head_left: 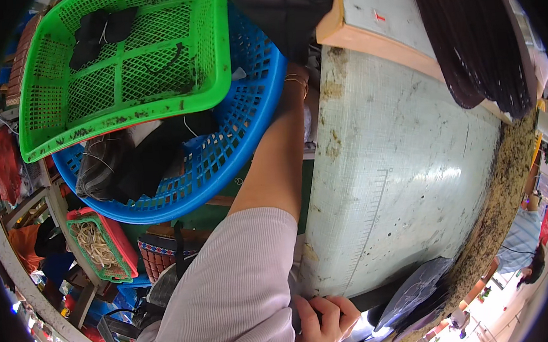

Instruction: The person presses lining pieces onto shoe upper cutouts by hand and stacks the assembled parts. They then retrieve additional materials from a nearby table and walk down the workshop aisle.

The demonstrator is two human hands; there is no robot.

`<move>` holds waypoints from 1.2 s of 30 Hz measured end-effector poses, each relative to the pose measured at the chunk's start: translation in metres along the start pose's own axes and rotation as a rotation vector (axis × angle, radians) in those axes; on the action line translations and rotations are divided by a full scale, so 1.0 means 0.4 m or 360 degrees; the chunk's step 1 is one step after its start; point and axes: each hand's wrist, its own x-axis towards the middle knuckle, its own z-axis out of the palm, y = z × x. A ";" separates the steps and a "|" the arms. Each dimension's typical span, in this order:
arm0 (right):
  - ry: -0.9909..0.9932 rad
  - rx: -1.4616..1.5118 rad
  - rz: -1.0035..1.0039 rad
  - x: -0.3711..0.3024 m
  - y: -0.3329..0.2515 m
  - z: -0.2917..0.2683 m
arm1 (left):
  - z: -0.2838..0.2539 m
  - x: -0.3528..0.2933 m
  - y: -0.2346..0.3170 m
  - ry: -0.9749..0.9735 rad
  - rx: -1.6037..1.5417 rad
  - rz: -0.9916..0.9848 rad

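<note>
I took the pale worktable (pixel 405 157) as my landmark in the head view. The person's left arm (pixel 265 181), bare below a ribbed sleeve, stretched along the table's left side to its far end, where black cloth (pixel 287 20) hid the hand; I couldn't tell whether it gripped anything. The right hand (pixel 326 326) was at the table's near end, fingers curled in narrowly by a dark strip of cloth (pixel 379 295); whether they pinched it, I couldn't make out. A bundle of dark fabric (pixel 479 39) lay at the table's far right. Left of the table stood a blue basket (pixel 157 213) with dark cloth inside, partly covered by a green crate (pixel 126 120) holding black pieces (pixel 99 37).
</note>
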 end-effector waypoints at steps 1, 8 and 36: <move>0.0037 0.0042 0.0015 0.004 -0.007 -0.002 | 0.000 -0.010 -0.034 0.0008 -0.0022 -0.0021; 0.0128 -0.0024 -0.0016 0.001 0.001 0.006 | 0.040 -0.176 -0.228 0.0025 -0.0181 -0.0117; 0.0616 0.0515 -0.0060 -0.007 0.017 0.028 | 0.014 -0.559 -0.502 -0.0006 -0.0830 0.1546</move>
